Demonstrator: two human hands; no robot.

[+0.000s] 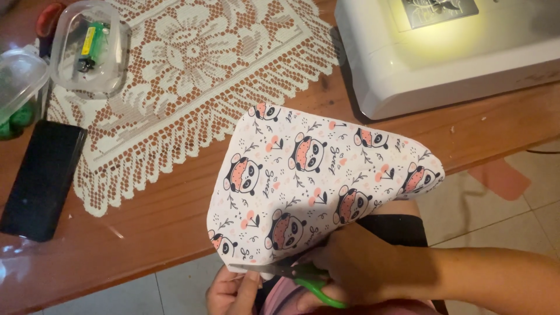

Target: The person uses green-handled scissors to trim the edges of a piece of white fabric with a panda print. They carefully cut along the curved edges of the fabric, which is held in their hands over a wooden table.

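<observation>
One scissors [291, 275], one fabric [309, 181], two hands.

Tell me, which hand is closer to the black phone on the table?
Left. The left hand pinches the panda fabric at its lower edge, on the side of the phone. The right hand works the green scissors farther away.

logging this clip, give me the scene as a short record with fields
left hand: pinches the fabric's lower edge
right hand: holds green-handled scissors, blades at that edge
fabric: white, panda print, partly on the wooden table
nearby: lace mat, black phone, clear plastic containers, white sewing machine
</observation>
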